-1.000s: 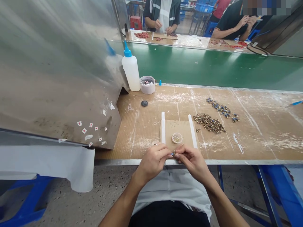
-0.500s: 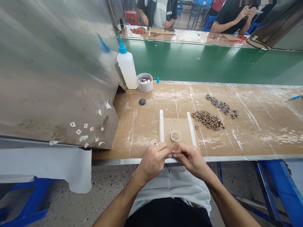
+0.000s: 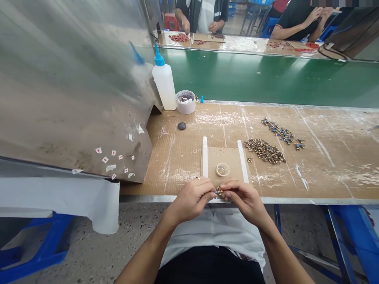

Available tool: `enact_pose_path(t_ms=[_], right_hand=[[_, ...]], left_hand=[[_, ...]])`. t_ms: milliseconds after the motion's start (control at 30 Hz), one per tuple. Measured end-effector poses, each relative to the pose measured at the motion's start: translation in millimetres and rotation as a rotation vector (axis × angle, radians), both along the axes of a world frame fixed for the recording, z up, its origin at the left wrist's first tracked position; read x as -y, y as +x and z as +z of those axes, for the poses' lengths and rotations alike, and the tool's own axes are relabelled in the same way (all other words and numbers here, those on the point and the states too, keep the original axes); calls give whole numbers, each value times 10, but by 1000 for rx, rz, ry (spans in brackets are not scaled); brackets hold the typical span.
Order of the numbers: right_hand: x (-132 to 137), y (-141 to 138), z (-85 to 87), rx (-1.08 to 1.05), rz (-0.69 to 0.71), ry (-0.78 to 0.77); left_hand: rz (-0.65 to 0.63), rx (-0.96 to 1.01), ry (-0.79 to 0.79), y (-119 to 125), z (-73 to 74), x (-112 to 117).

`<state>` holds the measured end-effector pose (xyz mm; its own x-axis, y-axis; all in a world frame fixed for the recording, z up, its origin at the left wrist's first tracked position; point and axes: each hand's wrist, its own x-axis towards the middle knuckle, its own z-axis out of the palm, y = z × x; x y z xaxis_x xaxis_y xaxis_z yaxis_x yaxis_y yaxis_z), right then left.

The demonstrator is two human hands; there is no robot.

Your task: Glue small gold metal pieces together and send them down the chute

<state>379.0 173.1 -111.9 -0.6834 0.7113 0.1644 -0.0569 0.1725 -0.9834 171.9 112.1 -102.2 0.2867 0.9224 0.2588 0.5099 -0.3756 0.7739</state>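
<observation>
Both hands are meeting over the near edge of the worktop, low in the head view. The left hand is pinching the blue end of a small piece, its fingers drawn narrow; the right hand is closing thumb and fingers on the gold end from the other side, the exact contact being too small to make out. The piece is sitting between the two sets of fingertips, just on the wearer's side of the cup. The cup is standing on a cardboard pad, with a thin stick leaning in it; white tape is running along both sides of the pad. To the right, a heap of gold parts is lying near the pad, and a row of blue-and-gold pieces is lying just beyond the heap. At the far left, a bottle with a blue nozzle is standing beside a tape roll holding scraps; a dark disc is lying nearer. Across the green strip, two people are sitting at red parts.
</observation>
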Motion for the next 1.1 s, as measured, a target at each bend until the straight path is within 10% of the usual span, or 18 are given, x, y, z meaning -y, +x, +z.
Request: enact_pose_path(t_ms=[233,667,1100], right_hand=[[-17,-51,26,96,-47,153],[21,-42,-23,133,-112,-22],[-23,-33,80,204,84,-64]], left_hand=[[-60,-63,13,-2,-5,-21],[2,-119,44,58,-9,5],[-3,-162,176,78,-74,-37]])
